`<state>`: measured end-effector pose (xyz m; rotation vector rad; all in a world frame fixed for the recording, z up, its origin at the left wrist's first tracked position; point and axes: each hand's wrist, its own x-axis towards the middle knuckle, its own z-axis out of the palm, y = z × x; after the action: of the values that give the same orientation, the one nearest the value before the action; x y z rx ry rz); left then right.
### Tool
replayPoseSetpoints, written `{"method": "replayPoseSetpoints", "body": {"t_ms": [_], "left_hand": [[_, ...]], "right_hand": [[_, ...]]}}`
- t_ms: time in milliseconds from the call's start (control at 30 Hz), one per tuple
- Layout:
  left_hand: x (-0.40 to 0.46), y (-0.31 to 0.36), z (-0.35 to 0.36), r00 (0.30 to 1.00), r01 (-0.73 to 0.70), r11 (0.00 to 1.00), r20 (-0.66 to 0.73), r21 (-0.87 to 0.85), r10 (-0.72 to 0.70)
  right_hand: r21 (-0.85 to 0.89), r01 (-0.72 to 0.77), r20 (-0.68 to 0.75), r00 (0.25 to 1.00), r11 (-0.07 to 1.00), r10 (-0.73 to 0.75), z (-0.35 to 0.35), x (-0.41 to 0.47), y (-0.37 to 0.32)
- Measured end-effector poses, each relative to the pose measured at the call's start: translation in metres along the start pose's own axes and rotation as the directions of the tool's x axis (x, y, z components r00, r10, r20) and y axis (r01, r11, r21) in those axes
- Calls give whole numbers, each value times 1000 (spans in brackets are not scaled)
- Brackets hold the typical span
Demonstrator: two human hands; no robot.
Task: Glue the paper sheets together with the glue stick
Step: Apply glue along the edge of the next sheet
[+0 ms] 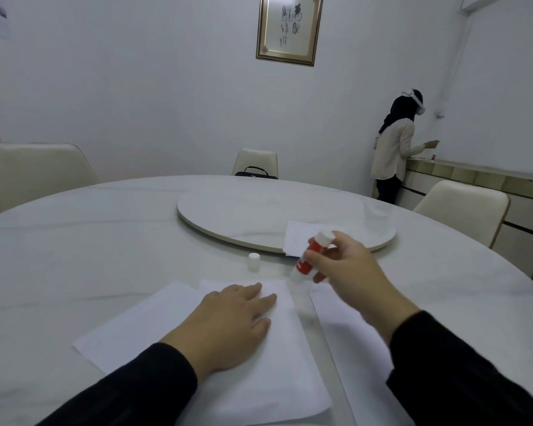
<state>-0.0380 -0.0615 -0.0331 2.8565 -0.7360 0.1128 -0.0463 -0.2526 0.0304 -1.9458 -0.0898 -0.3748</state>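
Note:
White paper sheets (277,376) lie overlapped on the round table in front of me. My left hand (231,321) rests flat on the top sheet, fingers spread. My right hand (348,272) grips a red and white glue stick (310,256), tilted, its lower end pointing down at the sheet's far right corner. The glue stick's white cap (254,259) stands by itself on the table just beyond the sheets. Another sheet (345,327) lies under my right forearm. A further white sheet (296,238) sits on the turntable's near edge.
A round turntable (259,216) fills the middle of the marble table (74,256). Cream chairs (37,173) stand around it, one holding a black bag (254,173). A person (394,149) stands at a counter at the far right wall.

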Motion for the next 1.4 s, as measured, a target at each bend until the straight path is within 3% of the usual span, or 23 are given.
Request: {"method": "replayPoseSetpoints", "body": {"t_ms": [300, 667, 967, 1133, 1400], "left_hand": [[4, 0, 6, 999, -36, 995, 29, -98, 39], [3, 3, 5, 992, -26, 1000, 121, -12, 27], [2, 3, 4, 992, -29, 1000, 124, -9, 30], [3, 3, 6, 992, -29, 999, 120, -14, 30], [4, 1, 7, 992, -26, 1000, 126, -7, 27]], "right_hand": [[-133, -17, -19, 1000, 991, 15, 43, 28, 34], [-365, 80, 76, 996, 928, -56, 42, 25, 36], [-322, 162, 101, 986, 933, -136, 30, 10, 31], [-214, 265, -30, 960, 940, -277, 28, 6, 25], [-261, 166, 129, 982, 951, -136, 32, 3, 32]]}}
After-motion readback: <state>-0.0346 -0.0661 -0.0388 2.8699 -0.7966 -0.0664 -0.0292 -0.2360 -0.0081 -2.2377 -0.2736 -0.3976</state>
